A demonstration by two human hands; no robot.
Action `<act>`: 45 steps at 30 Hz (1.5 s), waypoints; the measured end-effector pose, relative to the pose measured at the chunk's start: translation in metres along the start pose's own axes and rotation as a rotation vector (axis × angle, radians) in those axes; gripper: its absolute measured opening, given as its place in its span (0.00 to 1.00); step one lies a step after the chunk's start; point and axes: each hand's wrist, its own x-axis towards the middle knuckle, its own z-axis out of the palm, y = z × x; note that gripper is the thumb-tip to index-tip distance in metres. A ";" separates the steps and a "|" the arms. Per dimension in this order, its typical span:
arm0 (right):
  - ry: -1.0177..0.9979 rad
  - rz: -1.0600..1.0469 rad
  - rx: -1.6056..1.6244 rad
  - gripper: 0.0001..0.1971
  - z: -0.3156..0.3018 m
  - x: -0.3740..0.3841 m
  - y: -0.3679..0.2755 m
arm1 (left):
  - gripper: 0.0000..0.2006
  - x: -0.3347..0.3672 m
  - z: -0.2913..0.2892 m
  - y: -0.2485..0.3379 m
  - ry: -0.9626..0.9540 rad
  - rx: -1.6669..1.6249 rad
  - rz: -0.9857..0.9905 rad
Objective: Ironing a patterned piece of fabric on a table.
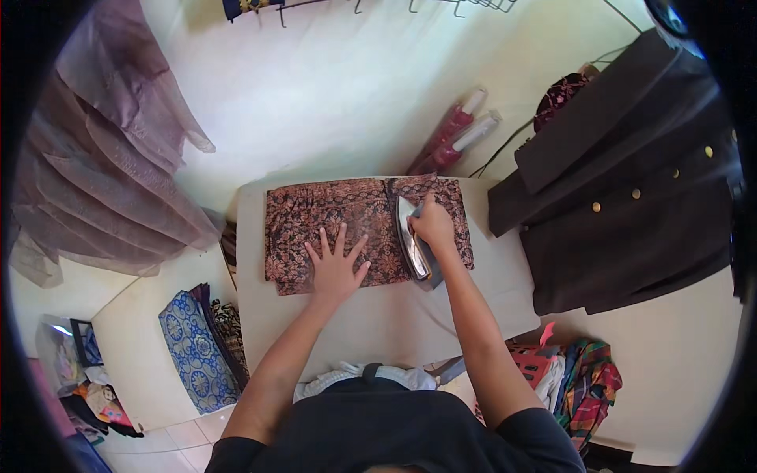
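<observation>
A folded brown and black patterned cloth (307, 217) lies across the pale ironing table (347, 339). On its near left part rests my left hand (337, 272), palm down with the fingers spread flat. My right hand (434, 225) is wrapped around the handle of a clothes iron (410, 240) with a shiny metal side. The iron sits on the right part of the cloth, its length running from far to near. My fingers cover much of its handle. A pale cord runs from the iron's near end over the table.
To the right hangs a dark jacket (631, 189) with gold buttons; on the left, a sheer mauve garment (110, 150). Two wrapped rolls (453, 138) lean on the far wall. Blue patterned folded cloth (201, 355) lies at lower left, a red basket (532, 363) with clothes at lower right.
</observation>
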 end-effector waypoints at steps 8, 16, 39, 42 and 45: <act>-0.022 0.009 0.019 0.26 0.002 0.003 0.004 | 0.29 0.000 0.002 -0.001 0.011 0.006 -0.010; -0.058 -0.139 0.286 0.22 -0.006 0.004 0.025 | 0.28 0.004 0.005 0.002 0.071 -0.043 -0.008; -0.081 -0.173 0.163 0.18 0.032 -0.001 -0.088 | 0.29 -0.009 -0.005 -0.040 0.108 -0.004 -0.241; -0.035 -0.228 0.204 0.21 0.042 0.023 -0.076 | 0.31 -0.008 -0.003 -0.046 0.103 -0.034 -0.220; -0.086 -0.232 0.205 0.22 0.042 0.008 -0.078 | 0.30 -0.024 0.001 -0.072 0.167 -0.115 -0.276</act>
